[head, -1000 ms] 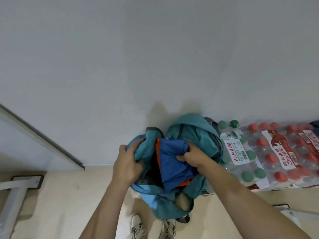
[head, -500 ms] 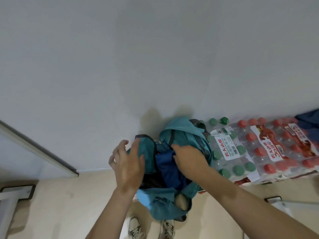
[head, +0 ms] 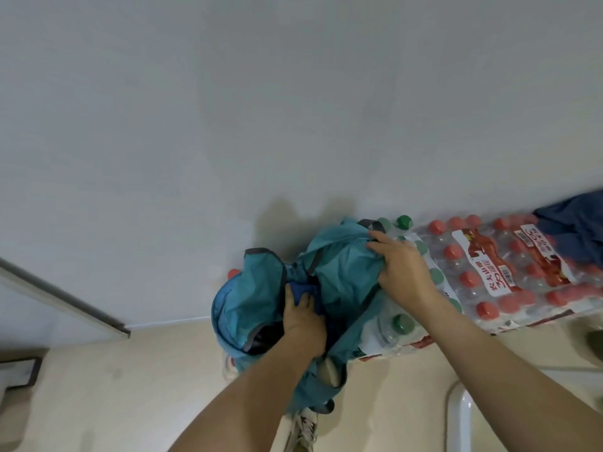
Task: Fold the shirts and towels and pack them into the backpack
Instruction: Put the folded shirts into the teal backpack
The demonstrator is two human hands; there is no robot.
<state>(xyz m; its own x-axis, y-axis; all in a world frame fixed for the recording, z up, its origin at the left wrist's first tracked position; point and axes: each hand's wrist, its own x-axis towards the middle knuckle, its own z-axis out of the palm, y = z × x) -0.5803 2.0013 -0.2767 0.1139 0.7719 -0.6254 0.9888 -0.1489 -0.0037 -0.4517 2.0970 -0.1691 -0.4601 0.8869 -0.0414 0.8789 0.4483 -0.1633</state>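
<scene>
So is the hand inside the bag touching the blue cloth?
Touching. The head view shows the left hand reaching into the backpack, its fingers pressed right against the blue cloth with no gap.

Illumination: diffuse, moderate, from camera side. Wall above backpack evenly grey.
Shadows: two soft-edged patches on wall directly above backpack.
Backpack opening dark; blue garment inside dim, detail lost.
Faint sheen on plastic wrap of bottle packs right of backpack.
Wide-angle distortion: door frame left of backpack slanted.
Dark cloth far right of backpack blurred.
Shoe below backpack soft.
</scene>
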